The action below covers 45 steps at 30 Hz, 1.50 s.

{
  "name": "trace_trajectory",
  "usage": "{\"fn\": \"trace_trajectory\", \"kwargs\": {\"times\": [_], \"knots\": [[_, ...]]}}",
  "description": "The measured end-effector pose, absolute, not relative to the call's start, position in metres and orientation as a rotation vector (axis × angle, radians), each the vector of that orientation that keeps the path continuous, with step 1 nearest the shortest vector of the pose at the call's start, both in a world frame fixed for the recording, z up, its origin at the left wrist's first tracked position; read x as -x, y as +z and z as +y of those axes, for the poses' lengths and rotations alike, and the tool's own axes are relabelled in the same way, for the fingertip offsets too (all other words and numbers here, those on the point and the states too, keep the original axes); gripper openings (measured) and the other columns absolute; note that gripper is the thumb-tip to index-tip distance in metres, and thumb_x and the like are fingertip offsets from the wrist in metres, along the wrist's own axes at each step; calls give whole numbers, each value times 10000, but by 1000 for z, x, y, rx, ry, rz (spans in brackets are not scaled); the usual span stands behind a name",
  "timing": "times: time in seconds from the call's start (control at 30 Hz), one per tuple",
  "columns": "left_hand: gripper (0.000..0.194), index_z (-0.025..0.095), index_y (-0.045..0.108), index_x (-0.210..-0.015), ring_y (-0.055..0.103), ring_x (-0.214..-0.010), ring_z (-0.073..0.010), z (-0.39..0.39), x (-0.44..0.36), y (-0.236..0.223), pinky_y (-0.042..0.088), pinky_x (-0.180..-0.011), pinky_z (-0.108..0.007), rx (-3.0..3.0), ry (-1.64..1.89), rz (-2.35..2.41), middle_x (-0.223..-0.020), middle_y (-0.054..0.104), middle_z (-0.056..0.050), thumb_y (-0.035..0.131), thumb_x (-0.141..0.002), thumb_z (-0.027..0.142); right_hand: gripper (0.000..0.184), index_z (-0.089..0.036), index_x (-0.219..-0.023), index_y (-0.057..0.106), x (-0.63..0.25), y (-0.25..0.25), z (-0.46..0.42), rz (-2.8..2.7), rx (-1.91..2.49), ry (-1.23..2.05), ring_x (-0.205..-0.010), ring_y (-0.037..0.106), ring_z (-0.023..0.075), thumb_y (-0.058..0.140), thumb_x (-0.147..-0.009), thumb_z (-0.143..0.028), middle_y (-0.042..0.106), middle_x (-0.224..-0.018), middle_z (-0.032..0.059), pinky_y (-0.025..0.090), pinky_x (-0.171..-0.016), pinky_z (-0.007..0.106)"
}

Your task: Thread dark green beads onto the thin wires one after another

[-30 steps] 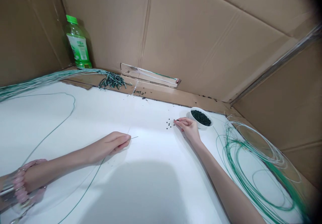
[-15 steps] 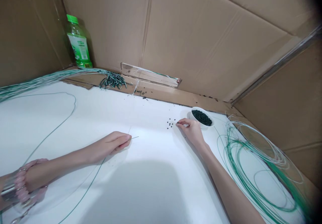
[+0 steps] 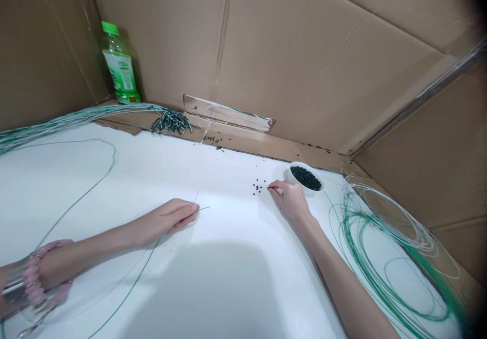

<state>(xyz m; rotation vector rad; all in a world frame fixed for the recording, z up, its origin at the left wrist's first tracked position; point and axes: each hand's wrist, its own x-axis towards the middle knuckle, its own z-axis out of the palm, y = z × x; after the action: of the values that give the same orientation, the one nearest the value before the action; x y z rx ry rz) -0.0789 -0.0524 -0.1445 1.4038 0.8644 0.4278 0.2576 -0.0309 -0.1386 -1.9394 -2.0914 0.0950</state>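
Note:
My left hand (image 3: 182, 214) is closed in a pinch on a thin green cord (image 3: 131, 288). The cord's short dark end pokes out past the fingertips to the right, and a faint pale strand shows just above them. On the white surface to the right, my right hand (image 3: 289, 197) has thumb and finger pressed together on what looks like a tiny dark bead (image 3: 269, 187), mostly covered. Several loose dark beads (image 3: 257, 187) lie just left of those fingertips. Right behind this hand stands a white bowl (image 3: 322, 185) filled with dark green beads (image 3: 305, 177).
Coils of green cord (image 3: 353, 258) and white cord (image 3: 411, 222) lie at the right. A bundle of cords with beaded ends (image 3: 172, 121) runs along the back left, near a green bottle (image 3: 120, 70). Cardboard walls (image 3: 274, 44) enclose the white table (image 3: 228, 278).
The right fingertips have closed a little further over the small dark bead. My left hand and the cord have stayed in place.

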Motion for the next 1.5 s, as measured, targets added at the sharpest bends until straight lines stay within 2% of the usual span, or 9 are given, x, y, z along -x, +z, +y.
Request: {"fn": "trace_trajectory", "kwargs": {"times": [0.97, 1.1, 1.2, 1.33, 1.5], "knots": [[514, 171, 328, -587, 199, -523, -102, -52, 79, -146, 168, -534, -289, -1426, 444, 834, -549, 247, 44, 357, -909, 571, 227, -170, -1049, 611, -259, -136, -34, -2059, 1797, 68, -862, 618, 135, 526, -924, -339, 633, -1038, 57, 534, -795, 333], [516, 171, 331, -589, 196, -523, -99, -52, 77, -147, 159, -533, -286, -1390, 459, 836, -550, 248, 47, 376, -892, 586, 258, -163, -1109, 583, -296, -105, -18, -1916, 1894, -69, -953, 606, 166, 505, -934, -337, 604, -1114, 72, 523, -837, 367], [516, 173, 331, -589, 187, -520, -97, -52, 75, -147, 147, -523, -282, -1384, 478, 824, -547, 246, 50, 386, -875, 599, 243, -155, -1066, 598, -328, -87, 2, -1874, 2072, -70, -936, 606, 165, 532, -920, -337, 612, -1074, 67, 522, -829, 365], [509, 175, 329, -593, 182, -518, -94, -51, 73, -148, 135, -522, -281, -1385, 484, 830, -547, 237, 55, 398, -865, 600, 239, -160, -1074, 595, -348, -91, 24, -1938, 2281, 83, -886, 614, 148, 555, -909, -329, 614, -1062, 63, 536, -763, 320], [507, 180, 329, -604, 181, -519, -93, -52, 72, -148, 128, -523, -282, -1387, 482, 846, -550, 241, 61, 405, -846, 619, 264, -158, -1106, 584, -343, -106, 30, -1956, 2397, 155, -934, 608, 165, 561, -905, -328, 600, -1105, 75, 531, -795, 340]]}}
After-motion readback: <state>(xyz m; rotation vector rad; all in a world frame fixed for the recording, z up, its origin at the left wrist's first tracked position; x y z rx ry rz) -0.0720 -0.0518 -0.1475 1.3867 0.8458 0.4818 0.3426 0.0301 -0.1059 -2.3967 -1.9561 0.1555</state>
